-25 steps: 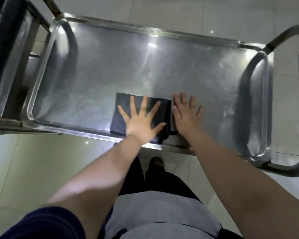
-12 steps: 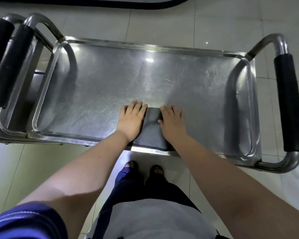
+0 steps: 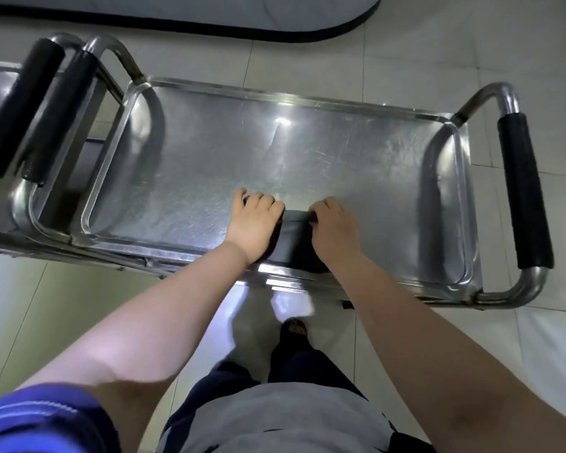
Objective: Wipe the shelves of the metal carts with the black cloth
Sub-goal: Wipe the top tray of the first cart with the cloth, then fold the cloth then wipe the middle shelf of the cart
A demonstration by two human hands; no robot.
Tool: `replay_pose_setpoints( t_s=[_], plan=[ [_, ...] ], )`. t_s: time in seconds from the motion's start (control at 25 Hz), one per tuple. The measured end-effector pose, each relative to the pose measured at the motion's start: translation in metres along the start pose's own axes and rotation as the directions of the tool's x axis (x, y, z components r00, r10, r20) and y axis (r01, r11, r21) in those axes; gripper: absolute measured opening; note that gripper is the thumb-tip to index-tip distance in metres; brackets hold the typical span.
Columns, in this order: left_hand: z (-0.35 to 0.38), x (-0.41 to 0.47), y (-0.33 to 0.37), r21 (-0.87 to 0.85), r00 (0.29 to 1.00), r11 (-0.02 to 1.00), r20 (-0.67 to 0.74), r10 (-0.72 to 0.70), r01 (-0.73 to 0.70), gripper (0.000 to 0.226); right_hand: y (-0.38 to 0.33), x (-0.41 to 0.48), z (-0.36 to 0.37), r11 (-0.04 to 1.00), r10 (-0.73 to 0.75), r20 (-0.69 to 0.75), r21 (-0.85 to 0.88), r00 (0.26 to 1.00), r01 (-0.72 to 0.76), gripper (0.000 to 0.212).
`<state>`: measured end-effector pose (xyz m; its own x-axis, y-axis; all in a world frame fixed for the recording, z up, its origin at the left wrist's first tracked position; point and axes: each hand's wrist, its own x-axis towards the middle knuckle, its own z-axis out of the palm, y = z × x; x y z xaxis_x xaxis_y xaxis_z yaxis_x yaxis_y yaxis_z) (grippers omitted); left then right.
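Head view: you had the black cloth bunched at the near rim of the top shelf, left hand and right hand each with fingers curled closed on one end of it. Risks: the cloth sat right at the edge, so a pull toward you could've dragged it off onto the floor. Bunched that narrow it would've covered little per pass, leaving streaks. Hard leaning could've rolled the cart.

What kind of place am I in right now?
Probably a work or service area such as a clinic, kitchen or storeroom; I can't say which. Clues: the stainless steel cart with black padded handles and a pale tiled floor.
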<state>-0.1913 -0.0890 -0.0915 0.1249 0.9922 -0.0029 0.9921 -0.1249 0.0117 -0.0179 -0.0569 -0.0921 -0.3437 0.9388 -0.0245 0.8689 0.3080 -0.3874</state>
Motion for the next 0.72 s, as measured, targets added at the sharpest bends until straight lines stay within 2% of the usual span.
replay_pose_setpoints(
  t_s=[0.12,0.2,0.32,0.44,0.52,0.6,0.72],
  plan=[
    [-0.022,-0.032,-0.002,-0.010,0.973,0.996,-0.213,0.086,-0.090,0.020,-0.016,-0.038,-0.019,0.993,-0.052,-0.138,0.098,0.989,0.066,0.016],
    [-0.034,-0.054,-0.005,0.020,0.952,0.991,-0.278,0.129,-0.129,0.013,-0.030,-0.064,-0.030,0.993,-0.053,-0.186,0.095,0.981,0.071,0.019],
    [-0.049,-0.090,-0.013,0.035,0.952,0.988,-0.264,0.156,-0.152,0.025,-0.054,-0.107,-0.036,0.997,-0.069,-0.279,0.019,0.958,0.078,0.024],
    [-0.052,-0.132,-0.028,-0.020,0.957,0.980,-0.223,0.187,-0.196,0.036,-0.082,-0.150,-0.032,1.000,0.012,-0.265,-0.007,0.964,-0.015,0.023],
    [-0.047,-0.160,-0.037,-0.027,0.944,0.972,-0.247,0.220,-0.233,0.027,-0.100,-0.173,-0.022,0.999,0.022,-0.262,-0.035,0.965,-0.033,0.023],
    [-0.039,-0.187,-0.047,-0.031,0.938,0.966,-0.251,0.239,-0.255,0.010,-0.114,-0.190,-0.010,0.996,0.070,-0.200,-0.038,0.977,-0.079,0.023],
    [-0.024,-0.210,-0.053,-0.061,0.959,0.965,-0.146,0.244,-0.255,0.039,-0.117,-0.210,0.012,0.990,0.112,-0.091,-0.078,0.990,-0.119,0.025]
  ],
)
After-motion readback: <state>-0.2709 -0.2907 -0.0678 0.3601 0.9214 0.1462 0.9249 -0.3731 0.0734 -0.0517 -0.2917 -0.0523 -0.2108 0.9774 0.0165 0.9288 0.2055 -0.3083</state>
